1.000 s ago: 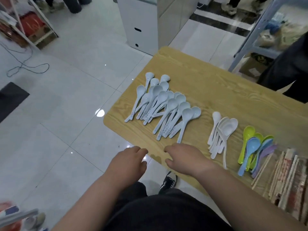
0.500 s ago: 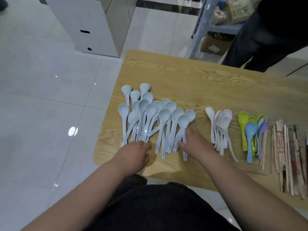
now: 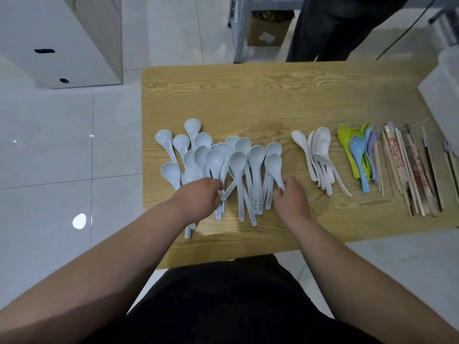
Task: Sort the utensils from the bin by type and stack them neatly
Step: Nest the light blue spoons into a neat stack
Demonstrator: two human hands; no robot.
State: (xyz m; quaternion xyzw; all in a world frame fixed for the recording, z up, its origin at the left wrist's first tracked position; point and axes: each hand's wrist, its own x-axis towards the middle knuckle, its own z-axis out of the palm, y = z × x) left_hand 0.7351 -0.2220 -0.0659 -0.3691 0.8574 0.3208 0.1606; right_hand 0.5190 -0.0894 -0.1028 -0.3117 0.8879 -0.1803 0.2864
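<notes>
Nearest the camera, dark clothing (image 3: 223, 306) fills the lower edge, and two bare forearms reach forward over the near rim of the wooden surface (image 3: 248, 95).

The left grip (image 3: 198, 197) lies on the handles at the left part of the pale blue spoons (image 3: 238, 160). Its fingers are curled downward over them. Whether they close round a handle cannot be told.

The right grip (image 3: 291, 197) is at the right end of the same group. Thumb and fingers pinch the handle of the rightmost spoon, just below its bowl.

The pale blue spoons lie in a loose fan on the left half of the surface, bowls pointing away and handles toward the person, many overlapping.

To their right, apart from them, lies a small pile of white spoons (image 3: 320, 155). Next come nested coloured spoons (image 3: 357, 155) in green, blue and purple. Beside these lies a row of chopsticks (image 3: 407, 175), some in paper sleeves, running near to far.

A white container (image 3: 444, 90) sits at the far right edge, cut by the frame.

Beyond the surface are a tiled floor (image 3: 62, 145), a white cabinet (image 3: 62, 40), a cardboard box (image 3: 265, 31) and the dark trousers (image 3: 335, 28) of another person.
</notes>
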